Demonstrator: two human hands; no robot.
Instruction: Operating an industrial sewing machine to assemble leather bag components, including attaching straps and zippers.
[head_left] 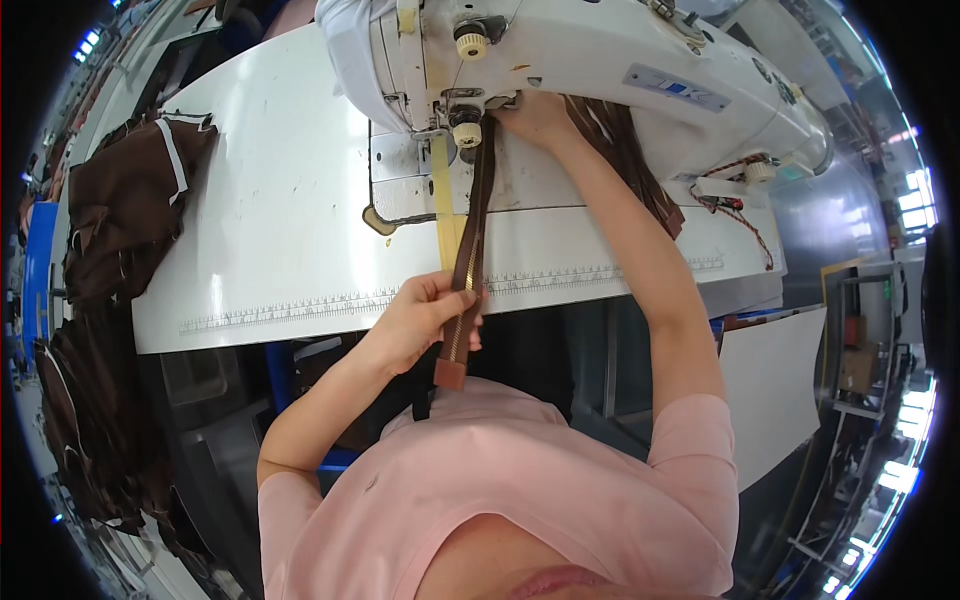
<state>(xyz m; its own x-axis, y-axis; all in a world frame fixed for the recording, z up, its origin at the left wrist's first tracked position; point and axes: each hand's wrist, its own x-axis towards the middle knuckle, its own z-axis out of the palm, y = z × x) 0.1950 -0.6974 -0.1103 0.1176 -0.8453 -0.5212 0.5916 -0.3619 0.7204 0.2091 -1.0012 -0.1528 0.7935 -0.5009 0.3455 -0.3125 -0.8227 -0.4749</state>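
A brown zipper (473,262) with gold-coloured teeth runs from beneath the sewing machine's (600,50) needle area toward me. Its near end carries a lighter brown tab (451,374) that hangs past the table's front edge. My left hand (425,315) pinches this strip between thumb and fingers, a little above the tab. Under the machine's arm, my right hand (537,120) reaches in close to the strip's far end, its fingertips hidden by machine parts. More brown zippers (625,150) lie in a bundle just right of that hand.
Brown fabric pieces with white edging (130,200) are heaped at the table's left end, with more brown fabric (95,420) hanging below. A printed ruler strip (300,306) follows the front edge of the white table (270,190). Twisted cord (745,215) lies at the right.
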